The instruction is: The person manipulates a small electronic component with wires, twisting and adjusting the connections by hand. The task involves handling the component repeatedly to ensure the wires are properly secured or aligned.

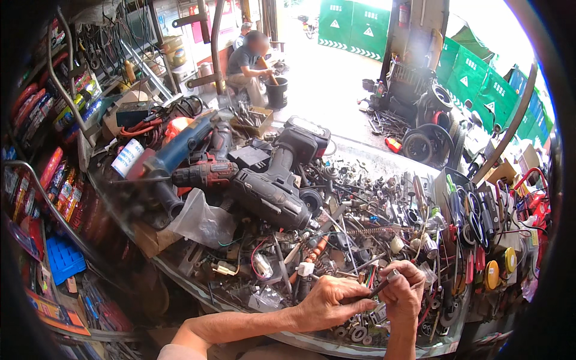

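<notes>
My left hand (pixel 336 300) is closed round a slim dark rod-like piece (pixel 377 288), held low over a bench heaped with small metal parts. My right hand (pixel 403 294) grips the other end, where a small grey metal cylinder (pixel 392 275) shows between the fingers; whether it is a separate piece I cannot tell. Around and beneath my hands lie washers (pixel 359 333), bolts, wires and a small white block (pixel 305 269). Farther back on the heap rest a large black cordless power tool (pixel 270 198), a red-and-black drill (pixel 204 174) and a crumpled clear bag (pixel 204 222).
A tray of pliers and hand tools (pixel 468 222) stands at the right, a blue angle grinder (pixel 180 150) at the back left. Packaged goods (pixel 60 192) line the left. Beyond the bench a seated person (pixel 246 72) holds a stick over a black bucket (pixel 277 93), another person behind.
</notes>
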The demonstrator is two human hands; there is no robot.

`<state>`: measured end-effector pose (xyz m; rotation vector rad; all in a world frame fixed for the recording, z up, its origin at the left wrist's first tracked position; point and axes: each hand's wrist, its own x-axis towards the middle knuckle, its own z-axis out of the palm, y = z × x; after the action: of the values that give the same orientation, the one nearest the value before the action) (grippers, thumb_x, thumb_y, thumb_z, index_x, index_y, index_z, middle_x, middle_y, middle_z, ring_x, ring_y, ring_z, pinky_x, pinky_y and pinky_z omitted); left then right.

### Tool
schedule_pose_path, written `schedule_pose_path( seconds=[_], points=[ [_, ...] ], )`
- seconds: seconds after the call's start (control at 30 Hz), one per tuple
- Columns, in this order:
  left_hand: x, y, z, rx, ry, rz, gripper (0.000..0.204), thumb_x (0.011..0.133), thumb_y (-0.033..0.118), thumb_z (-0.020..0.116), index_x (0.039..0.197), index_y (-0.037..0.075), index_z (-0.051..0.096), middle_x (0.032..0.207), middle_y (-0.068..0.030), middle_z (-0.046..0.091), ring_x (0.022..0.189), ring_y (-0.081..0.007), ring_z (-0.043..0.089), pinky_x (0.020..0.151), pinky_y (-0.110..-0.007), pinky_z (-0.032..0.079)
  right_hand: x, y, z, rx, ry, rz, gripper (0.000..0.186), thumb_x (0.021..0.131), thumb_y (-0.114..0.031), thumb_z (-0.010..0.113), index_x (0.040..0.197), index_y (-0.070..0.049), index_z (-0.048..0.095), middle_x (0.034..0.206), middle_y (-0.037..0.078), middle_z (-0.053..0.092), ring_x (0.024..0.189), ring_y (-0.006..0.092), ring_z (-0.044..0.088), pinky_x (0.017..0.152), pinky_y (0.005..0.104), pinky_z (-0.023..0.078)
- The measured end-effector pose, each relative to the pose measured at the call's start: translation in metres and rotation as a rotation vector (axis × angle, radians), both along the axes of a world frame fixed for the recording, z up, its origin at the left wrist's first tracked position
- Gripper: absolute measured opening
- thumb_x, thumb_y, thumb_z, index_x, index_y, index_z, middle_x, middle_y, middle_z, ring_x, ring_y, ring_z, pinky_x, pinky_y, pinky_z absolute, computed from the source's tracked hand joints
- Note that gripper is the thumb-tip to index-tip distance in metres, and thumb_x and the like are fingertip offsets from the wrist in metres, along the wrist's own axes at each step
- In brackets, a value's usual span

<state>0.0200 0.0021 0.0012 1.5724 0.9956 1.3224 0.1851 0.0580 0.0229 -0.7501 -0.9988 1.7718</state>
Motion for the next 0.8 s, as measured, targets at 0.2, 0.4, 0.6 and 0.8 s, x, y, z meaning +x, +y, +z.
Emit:
schedule_pose_path(
  seconds=[0.2, 0.4, 0.6, 0.8],
  points=[
    [-0.001, -0.001, 0.003, -0.001, -0.030, -0.009, 0.021, 0.078, 0.011, 0.074, 0.095, 0.000, 0.069, 0.082, -0.0139, 0.069, 0.074, -0.0190, 0.066, 0.064, -0.031, 0.050, 0.000, -0.001, -0.001, 0.053, -0.045, 0.009, 0.030, 0.076, -0.012, 0.075, 0.094, 0.009, 0.063, 0.064, 0.002, 0.058, 0.050, 0.0038, 0.045, 0.045, 0.0190, 0.032],
    [0.003, -0.002, 0.000, 0.058, 0.051, 0.074, 0.019, 0.078, 0.010, 0.074, 0.093, -0.001, 0.069, 0.079, -0.0139, 0.068, 0.070, -0.0190, 0.065, 0.062, -0.031, 0.049, -0.002, 0.001, -0.006, 0.146, -0.122, -0.091, 0.026, 0.072, -0.007, 0.078, 0.089, 0.006, 0.062, 0.069, 0.006, 0.063, 0.055, 0.0062, 0.054, 0.050, 0.0193, 0.041],
    [0.002, -0.002, 0.004, 0.001, -0.090, 0.004, 0.019, 0.079, 0.011, 0.073, 0.092, -0.001, 0.069, 0.077, -0.0138, 0.067, 0.068, -0.0181, 0.064, 0.061, -0.030, 0.048, 0.002, 0.001, 0.000, 0.026, 0.043, 0.079, 0.036, 0.081, -0.018, 0.071, 0.099, 0.012, 0.060, 0.066, 0.003, 0.057, 0.046, 0.0043, 0.042, 0.040, 0.0206, 0.027],
    [0.001, -0.003, 0.003, 0.026, 0.017, 0.049, 0.021, 0.079, 0.012, 0.074, 0.093, -0.003, 0.069, 0.080, -0.0153, 0.068, 0.072, -0.0197, 0.066, 0.064, -0.030, 0.050, -0.008, -0.003, 0.002, 0.058, -0.069, -0.146, 0.022, 0.070, -0.004, 0.080, 0.076, -0.001, 0.058, 0.071, 0.003, 0.062, 0.061, 0.0068, 0.055, 0.052, 0.0182, 0.040]
  ],
)
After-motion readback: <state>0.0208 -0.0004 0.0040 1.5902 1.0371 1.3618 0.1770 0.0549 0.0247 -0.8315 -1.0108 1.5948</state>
